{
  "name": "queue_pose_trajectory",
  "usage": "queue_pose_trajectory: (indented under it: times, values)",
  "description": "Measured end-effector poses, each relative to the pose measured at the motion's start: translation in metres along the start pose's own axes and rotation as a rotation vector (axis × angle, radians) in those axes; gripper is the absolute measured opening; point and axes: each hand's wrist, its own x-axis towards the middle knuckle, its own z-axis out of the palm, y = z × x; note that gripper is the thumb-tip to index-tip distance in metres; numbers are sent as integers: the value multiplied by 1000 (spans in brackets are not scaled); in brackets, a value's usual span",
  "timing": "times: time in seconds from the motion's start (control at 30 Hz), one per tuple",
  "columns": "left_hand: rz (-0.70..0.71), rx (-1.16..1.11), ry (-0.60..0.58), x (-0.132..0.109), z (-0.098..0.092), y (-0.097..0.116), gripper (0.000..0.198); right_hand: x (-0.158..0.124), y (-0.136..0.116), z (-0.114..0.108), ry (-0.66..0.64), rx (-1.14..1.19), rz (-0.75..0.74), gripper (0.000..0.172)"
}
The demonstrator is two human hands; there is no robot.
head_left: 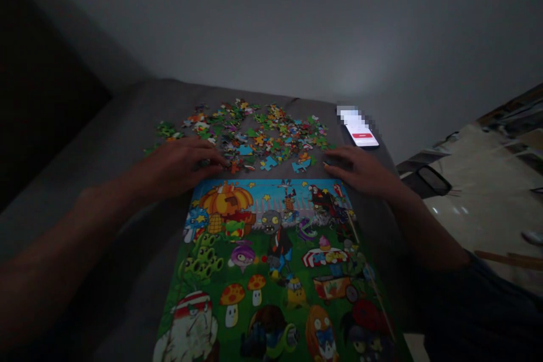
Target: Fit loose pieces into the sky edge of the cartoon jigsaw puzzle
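Note:
A heap of loose jigsaw puzzle pieces (245, 150) in many colours lies spread on the grey fabric surface. Nearer to me is a flat, brightly printed picture board (271, 260) with cartoon pumpkins, mushrooms and zombies. My left hand (182, 164) rests at the left side of the pieces, above the board's top left corner, fingers loosely bent and apart from the thumb. Its fingertips are close to a reddish-orange piece (235, 167). My right hand (356, 168) is by the board's top right corner, thumb and fingers parted. No held piece shows in either hand.
A phone (362, 129) with a lit screen lies at the back right, beyond my right hand. The grey fabric surface (139, 110) meets a pale wall (271, 28) behind. To the right, below the surface's edge, is a shiny light floor (458, 203) with blurred objects.

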Motion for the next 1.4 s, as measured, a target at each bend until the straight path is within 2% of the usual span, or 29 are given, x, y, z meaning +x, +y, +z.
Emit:
queue_pose_trajectory:
  times: [0.2,0.3,0.4,0.53,0.77,0.87,0.97,1.2,1.4]
  values:
    - [0,56,163,9,21,5,48,2,8,5,-6,9,3,38]
    - [-1,89,202,19,32,5,51,2,7,3,6,18,25,37]
    - [10,123,188,28,37,1,54,0,3,-4,9,41,63,39]
    - [20,154,110,32,37,-2,56,-4,3,-11,-4,59,133,45]
    - [-8,152,68,33,35,2,64,-1,5,-4,3,80,107,47]
    - [19,136,105,33,35,3,61,2,3,-3,-14,86,106,45]
    - [26,99,135,32,37,2,67,3,1,-3,-18,142,92,44]
    - [6,106,102,32,42,0,66,4,1,-8,-70,237,152,53]
    - [-21,18,173,30,45,-4,70,4,-1,-12,-73,403,210,42]
